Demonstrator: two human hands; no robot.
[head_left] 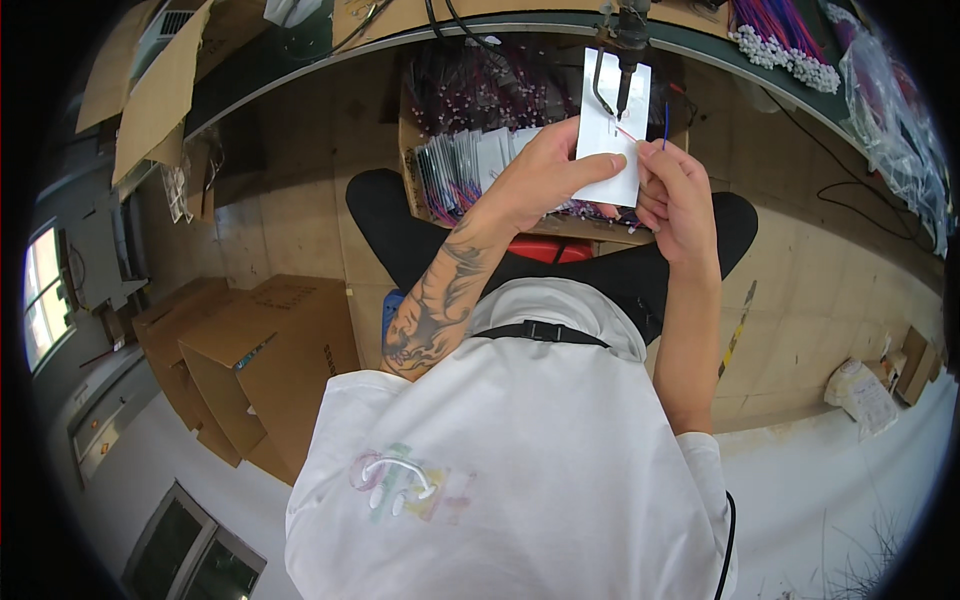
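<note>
Hands, two, bare, raised in front of the body just below the edge of the surface. Left hand (pixel 548 178): closed on a white panel (pixel 605 138), thumb flat across its face; remaining fingers mostly hidden behind. Right hand (pixel 678 190): beside the panel's right edge, thumb and forefinger pinched on a thin red wire (pixel 628 134), other fingers curled toward the palm. Blue wire (pixel 667 122): rising by the right fingertips; its lower end is lost there.

White panel: flat, rectangular, tilted slightly, long side running away from the body. Its upper part lies behind a dark pointed tool (pixel 624 88) and a bent metal tube (pixel 599 80). Whether the tip touches the panel or the wire cannot be told.

Forearms: both bare, left slanting inward across the body, right nearly straight up the view.

Open carton (pixel 408 172), beneath the hands: a row of white panels (pixel 455 170) on edge at left, coloured wires among them; behind these, a dark tangle of wires with pale ends, individual pieces indistinct. Hands and panel cover its right part.

Surface (pixel 270 75), dark green, metal-edged, cut off above: wire bundles (pixel 785 50) with white connectors; clear plastic bag (pixel 885 105), contents unclear.

Floor, left: brown cartons (pixel 300 345), interiors unseen.
</note>
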